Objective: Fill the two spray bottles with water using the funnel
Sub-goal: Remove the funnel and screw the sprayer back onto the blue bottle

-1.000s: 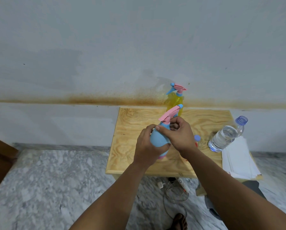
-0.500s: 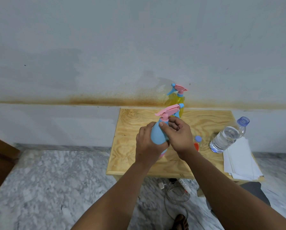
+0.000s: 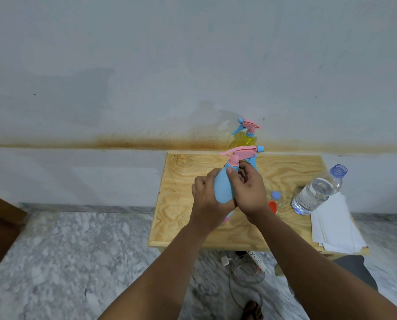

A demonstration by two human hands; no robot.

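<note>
Two hands hold one blue spray bottle [image 3: 224, 188] above the wooden table [image 3: 188, 218]. It stands almost straight up, leaning a little to the left at the bottom. Its pink spray head [image 3: 240, 153] lies sideways on top, with the small blue nozzle pointing right, toward the wall side. The left hand [image 3: 208, 199] wraps its fingers round the fat blue body. The right hand [image 3: 250, 192] curls its thumb and fingers round the pink neck just under the spray head.

A yellow spray bottle [image 3: 247, 137] stands upright at the back of the table by the wall, nozzle pointing left. A clear water bottle [image 3: 317, 191] stands to the right with its cap off, and water fills most of it. Its blue cap [image 3: 276, 195] sits on the table near an orange thing [image 3: 273, 206], half hidden behind the right wrist. White papers [image 3: 333, 227] lie on the right edge.
</note>
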